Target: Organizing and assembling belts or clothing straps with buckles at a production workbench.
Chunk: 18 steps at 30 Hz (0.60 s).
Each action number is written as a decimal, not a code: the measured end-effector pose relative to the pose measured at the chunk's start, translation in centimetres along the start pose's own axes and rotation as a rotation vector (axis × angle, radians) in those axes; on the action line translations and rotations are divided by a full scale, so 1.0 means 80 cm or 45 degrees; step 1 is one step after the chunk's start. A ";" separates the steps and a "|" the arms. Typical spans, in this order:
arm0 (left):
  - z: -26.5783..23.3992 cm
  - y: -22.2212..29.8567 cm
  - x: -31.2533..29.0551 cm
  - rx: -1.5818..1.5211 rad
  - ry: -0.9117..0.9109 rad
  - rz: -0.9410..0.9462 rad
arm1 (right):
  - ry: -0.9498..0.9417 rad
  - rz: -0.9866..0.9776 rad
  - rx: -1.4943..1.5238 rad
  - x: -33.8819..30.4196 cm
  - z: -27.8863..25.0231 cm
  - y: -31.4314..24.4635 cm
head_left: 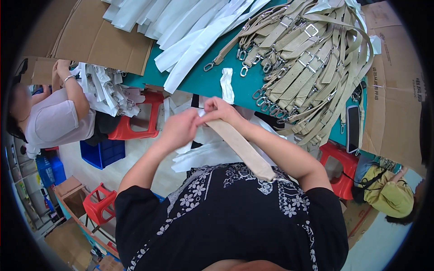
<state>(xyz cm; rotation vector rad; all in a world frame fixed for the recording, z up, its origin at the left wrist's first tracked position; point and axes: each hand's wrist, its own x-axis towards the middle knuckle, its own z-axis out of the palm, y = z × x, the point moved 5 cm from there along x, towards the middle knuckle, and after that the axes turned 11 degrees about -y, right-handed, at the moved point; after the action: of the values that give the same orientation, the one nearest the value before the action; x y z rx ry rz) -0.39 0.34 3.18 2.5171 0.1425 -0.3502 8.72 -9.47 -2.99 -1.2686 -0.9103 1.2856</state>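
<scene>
Both hands meet just in front of the green table [203,83]: the left hand [180,128] has its grip pinched shut on a white plastic sleeve [199,151], and the right hand [220,110] is closed on the top end of a beige strap [242,149] that runs down to the person's chest. On the table lie a heap of beige straps with metal clips [303,63] and a pile of white sleeves [190,31]. A blue crate [103,152] stands on the floor at the left; what it holds cannot be seen.

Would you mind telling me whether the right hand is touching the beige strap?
Touching: the head view shows the right hand gripping the top end of the beige strap.
</scene>
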 end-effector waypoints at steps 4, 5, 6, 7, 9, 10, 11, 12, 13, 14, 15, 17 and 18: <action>-0.034 -0.039 0.002 -0.209 -0.071 -0.277 | 0.145 -0.642 -0.455 -0.040 -0.011 -0.103; -0.039 -0.042 0.003 -0.268 -0.101 -0.253 | 0.146 -0.654 -0.468 -0.046 -0.018 -0.114; -0.043 -0.039 0.002 -0.264 -0.095 -0.248 | 0.146 -0.813 -0.582 -0.059 -0.019 -0.128; -0.049 -0.032 0.002 -0.250 -0.104 -0.203 | 0.144 -0.971 -0.695 -0.069 -0.017 -0.142; -0.058 -0.020 0.002 -0.238 -0.115 -0.152 | 0.157 -1.023 -0.704 -0.073 -0.016 -0.161; -0.060 -0.014 0.003 -0.207 -0.143 -0.122 | 0.225 -0.994 -0.738 -0.073 -0.014 -0.168; -0.062 -0.009 0.003 -0.178 -0.171 -0.093 | 0.292 -0.963 -0.772 -0.070 -0.011 -0.171; -0.066 -0.004 0.000 -0.177 -0.173 -0.089 | 0.414 -0.960 -0.788 -0.060 -0.007 -0.165; -0.070 0.002 0.001 -0.175 -0.178 -0.038 | 0.392 -0.813 -0.888 -0.046 -0.006 -0.155; -0.071 0.006 0.000 -0.172 -0.182 0.011 | 0.368 -0.663 -0.983 -0.034 -0.005 -0.143; -0.074 0.006 0.002 -0.168 -0.180 0.018 | 0.336 -0.599 -1.021 -0.021 -0.002 -0.132; -0.078 0.002 0.004 -0.187 -0.202 -0.011 | 0.293 -0.528 -0.924 -0.017 0.001 -0.123; -0.076 -0.002 0.001 -0.187 -0.192 -0.017 | 0.229 -0.458 -0.820 -0.013 0.005 -0.122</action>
<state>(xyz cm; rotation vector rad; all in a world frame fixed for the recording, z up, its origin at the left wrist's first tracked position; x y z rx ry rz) 0.97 3.97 7.91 2.3362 0.1210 -0.5140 9.78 -9.00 6.74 -1.5821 -1.4078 0.5932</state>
